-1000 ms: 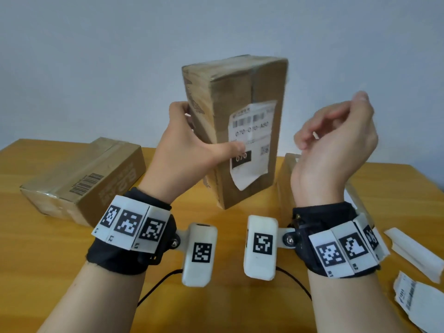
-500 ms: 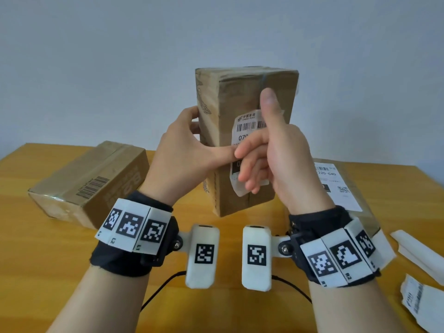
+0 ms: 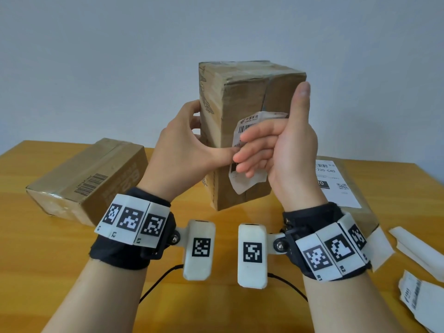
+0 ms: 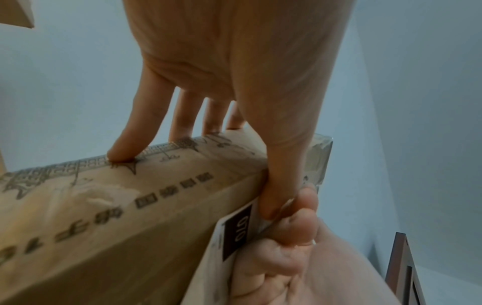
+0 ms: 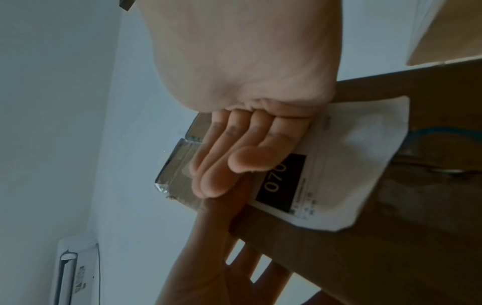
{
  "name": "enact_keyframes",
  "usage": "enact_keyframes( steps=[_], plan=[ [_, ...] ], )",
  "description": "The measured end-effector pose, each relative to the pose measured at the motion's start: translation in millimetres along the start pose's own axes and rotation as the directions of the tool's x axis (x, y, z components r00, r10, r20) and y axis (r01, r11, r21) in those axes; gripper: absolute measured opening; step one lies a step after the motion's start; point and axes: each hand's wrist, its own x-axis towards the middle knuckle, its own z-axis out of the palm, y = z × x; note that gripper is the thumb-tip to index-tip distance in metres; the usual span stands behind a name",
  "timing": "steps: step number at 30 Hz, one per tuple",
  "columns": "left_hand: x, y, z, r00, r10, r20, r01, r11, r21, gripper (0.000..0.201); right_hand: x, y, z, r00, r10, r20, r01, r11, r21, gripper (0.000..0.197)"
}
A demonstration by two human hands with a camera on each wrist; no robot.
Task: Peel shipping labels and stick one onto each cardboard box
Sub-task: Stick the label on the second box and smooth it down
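Cardboard box (image 3: pixel 242 131) upright, long axis vertical, gripped by left hand (image 3: pixel 182 152), right hand (image 3: pixel 283 150) flat-fingered, pressing shipping label (image 3: pixel 249 186).

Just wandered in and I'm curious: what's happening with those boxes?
A person is labelling parcels. Their left hand holds a cardboard box upright above the wooden table, while the flat fingers of the right hand smooth a white shipping label onto its front. Its lower corner looks unstuck.

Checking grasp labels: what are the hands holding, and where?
Left hand grips the upright cardboard box mid-height, thumb on its shipping label. Right hand holds nothing, flat fingers pressing the label.
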Motion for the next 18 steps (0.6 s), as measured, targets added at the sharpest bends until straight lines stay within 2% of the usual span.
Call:
enact_keyframes(
  steps=[11, 18],
  plan=[
    [-1, -3, -3, 0.998, 0.053, 0.042, -0.055, 0.998, 0.038, 0.106, -1, -2, -7, 0.99, -0.06, -0.126, 0.086, 0.973, 0.214, 0.092],
    [-1, -1, 0, 0.996, 0.036, 0.083, -0.042, 0.996, 0.077, 0.107, -1, -3, -11, 0.937, -0.14, -0.321, 0.267, 0.879, 0.394, 0.071]
  ],
)
